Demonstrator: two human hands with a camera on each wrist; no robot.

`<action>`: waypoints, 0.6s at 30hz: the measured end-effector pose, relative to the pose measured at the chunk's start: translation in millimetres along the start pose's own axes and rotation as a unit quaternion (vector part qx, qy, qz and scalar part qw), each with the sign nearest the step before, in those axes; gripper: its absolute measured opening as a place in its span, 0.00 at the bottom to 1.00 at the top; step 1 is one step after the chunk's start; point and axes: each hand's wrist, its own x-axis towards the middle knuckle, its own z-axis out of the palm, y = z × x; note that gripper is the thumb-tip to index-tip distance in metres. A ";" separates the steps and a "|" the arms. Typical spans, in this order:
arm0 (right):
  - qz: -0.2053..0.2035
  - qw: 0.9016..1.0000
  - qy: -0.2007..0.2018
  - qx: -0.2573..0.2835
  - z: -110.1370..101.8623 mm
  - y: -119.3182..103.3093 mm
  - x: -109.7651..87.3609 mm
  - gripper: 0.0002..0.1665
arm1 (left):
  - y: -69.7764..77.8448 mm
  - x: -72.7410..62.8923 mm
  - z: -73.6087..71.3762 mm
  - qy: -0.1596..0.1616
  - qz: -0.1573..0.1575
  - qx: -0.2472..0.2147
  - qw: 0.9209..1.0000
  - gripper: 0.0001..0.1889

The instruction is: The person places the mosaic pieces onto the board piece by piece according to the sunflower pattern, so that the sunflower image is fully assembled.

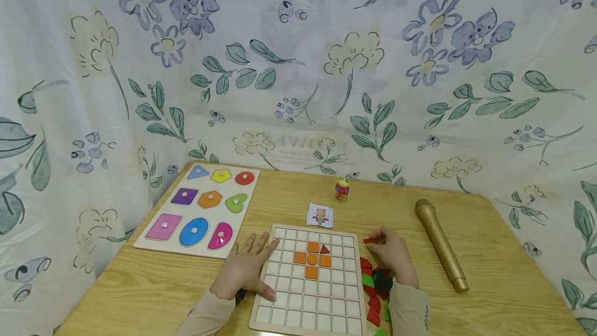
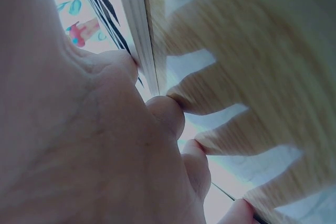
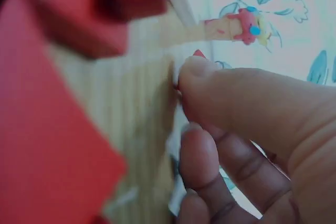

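Note:
A white grid board [image 1: 298,302] in a wooden frame lies on the table. Near its upper middle, several orange squares [image 1: 311,273] surround an orange disc [image 1: 312,259], with a red triangle [image 1: 325,249] at the upper right. My left hand [image 1: 244,268] rests spread over the board's left edge, thumb and fingertips at the frame. Just off the right edge, my right hand [image 1: 394,253] pinches a small red piece [image 1: 368,240] between thumb and finger; in the right wrist view only a red tip [image 3: 199,53] shows past the thumb.
Loose red pieces [image 1: 373,317] and green ones [image 1: 367,280] lie right of the board, partly under my right wrist. A pattern card [image 1: 320,215] and a small toy figure [image 1: 342,189] stand beyond. A shape puzzle [image 1: 196,206] lies left, a gold microphone [image 1: 442,245] right.

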 end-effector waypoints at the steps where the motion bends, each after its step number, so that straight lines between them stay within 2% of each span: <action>1: 0.000 1.000 0.002 0.005 0.1 -0.5 0.3 0.08 | -0.1 -0.1 0.0 0.000 0.000 0.000 1.000 0.64; 6: 0.009 1.000 0.008 0.014 0.3 -2.0 1.7 0.06 | 0.4 -0.8 -0.5 0.002 0.002 -0.004 1.000 0.64; 11: 0.013 0.999 0.003 0.036 4.3 -9.3 2.1 0.08 | 1.3 -1.9 -1.7 0.001 0.001 -0.005 1.000 0.64; 18: -0.006 0.998 -0.025 0.065 32.3 -35.6 7.3 0.05 | 1.9 -2.1 -2.9 -0.006 -0.002 -0.007 1.000 0.64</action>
